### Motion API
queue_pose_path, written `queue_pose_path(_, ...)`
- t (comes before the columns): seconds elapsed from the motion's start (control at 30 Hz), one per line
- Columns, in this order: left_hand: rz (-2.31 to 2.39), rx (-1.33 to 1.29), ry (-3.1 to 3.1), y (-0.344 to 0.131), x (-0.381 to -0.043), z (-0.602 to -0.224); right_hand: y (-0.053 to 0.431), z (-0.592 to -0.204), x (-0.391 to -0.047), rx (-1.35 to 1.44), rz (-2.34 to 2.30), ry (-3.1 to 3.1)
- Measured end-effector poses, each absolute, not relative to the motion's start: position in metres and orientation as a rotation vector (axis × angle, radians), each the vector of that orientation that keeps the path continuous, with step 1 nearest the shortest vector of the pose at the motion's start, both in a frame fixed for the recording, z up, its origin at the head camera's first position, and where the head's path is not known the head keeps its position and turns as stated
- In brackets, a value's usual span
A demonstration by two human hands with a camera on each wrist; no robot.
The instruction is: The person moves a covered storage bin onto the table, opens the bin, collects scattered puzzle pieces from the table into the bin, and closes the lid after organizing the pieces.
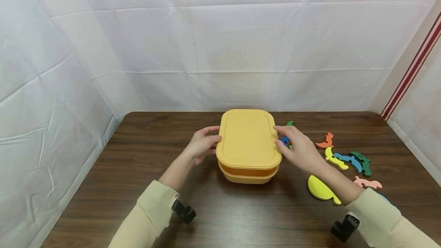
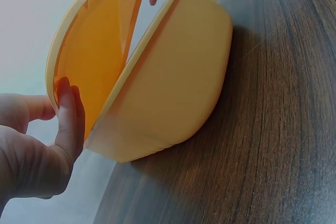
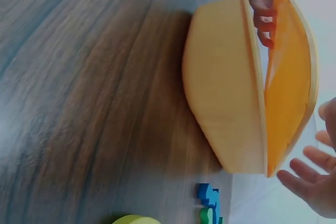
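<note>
A yellow plastic lid [image 1: 249, 139] is tilted over a matching yellow box [image 1: 246, 180] on the table, its near edge raised so a gap shows. My left hand [image 1: 201, 144] pinches the lid's left edge, thumb on the outer side and fingers on the inner side, as the left wrist view shows. On the other side, my right hand [image 1: 301, 148] is at the lid's right edge. Its fingers are spread and loosely extended in the right wrist view, fingertips close to the rim. The inside of the box is mostly hidden by the lid.
Flat coloured pieces lie to the right on the dark wooden table [image 1: 165, 144]: orange [image 1: 329, 140], yellow [image 1: 335, 160], blue [image 1: 349, 160], green [image 1: 366, 165] and pink [image 1: 368, 183]. A larger yellow piece [image 1: 320, 190] is under the right forearm. White sheeting [image 1: 234, 41] stands behind.
</note>
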State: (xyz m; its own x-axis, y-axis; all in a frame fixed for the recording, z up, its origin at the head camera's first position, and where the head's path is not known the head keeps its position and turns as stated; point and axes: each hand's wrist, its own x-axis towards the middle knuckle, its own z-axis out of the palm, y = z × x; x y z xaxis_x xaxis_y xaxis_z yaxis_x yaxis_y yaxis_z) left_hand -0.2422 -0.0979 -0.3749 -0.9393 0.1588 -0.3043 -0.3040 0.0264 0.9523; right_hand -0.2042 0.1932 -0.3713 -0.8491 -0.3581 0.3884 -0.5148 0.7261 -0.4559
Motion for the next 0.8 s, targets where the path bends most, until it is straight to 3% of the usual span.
queue_pose_path(0.5, 1.988, -0.168, 1.971, -0.097, -0.241, -0.374, 0.199, -0.370, -0.220, 0.247, 1.458, -2.881)
queue_pose_path(0.8, 1.997, -0.157, 1.964, -0.098, -0.242, -0.375, 0.197, -0.368, -0.225, 0.123, 1.738, -2.948)
